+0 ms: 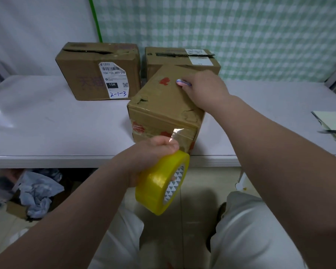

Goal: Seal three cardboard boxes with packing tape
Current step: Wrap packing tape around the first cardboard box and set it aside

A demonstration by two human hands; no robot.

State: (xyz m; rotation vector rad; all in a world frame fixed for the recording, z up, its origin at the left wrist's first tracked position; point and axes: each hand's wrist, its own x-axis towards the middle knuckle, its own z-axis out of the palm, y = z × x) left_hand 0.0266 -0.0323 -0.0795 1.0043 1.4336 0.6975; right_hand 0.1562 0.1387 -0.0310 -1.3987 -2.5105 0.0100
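Status: box one of three is in progress, by the look of it. The near box (163, 109) sits on the table (47, 123) at its front edge, turned corner-on to the person. The left hand (149, 158) is below and in front of that box, fingers (164, 145) wrapped round the yellow tape roll (159, 187). A shiny tape strip (177, 133) runs from the roll up onto the box's front face, so the tape is stuck on but not cut. The right hand (204, 88) lies on top of the near box at its far side. It presses down and holds nothing, with one painted fingertip showing. It's unclear how much fresh tape lies on the top seam, because old glossy tape and torn patches cover that box. The rear-left box (97, 74), with a shipping label, stands behind and to the left of the near box. The rear-right box (182, 59) stands directly behind it. Both show dark gaps along their top flaps, so they're probably unsealed. Likely remaining: finish and cut this strip, then do the two rear boxes. A notepad (330, 121) and what may be a cutter (332, 133) lie well to the right of the near box, within reach for the cut.
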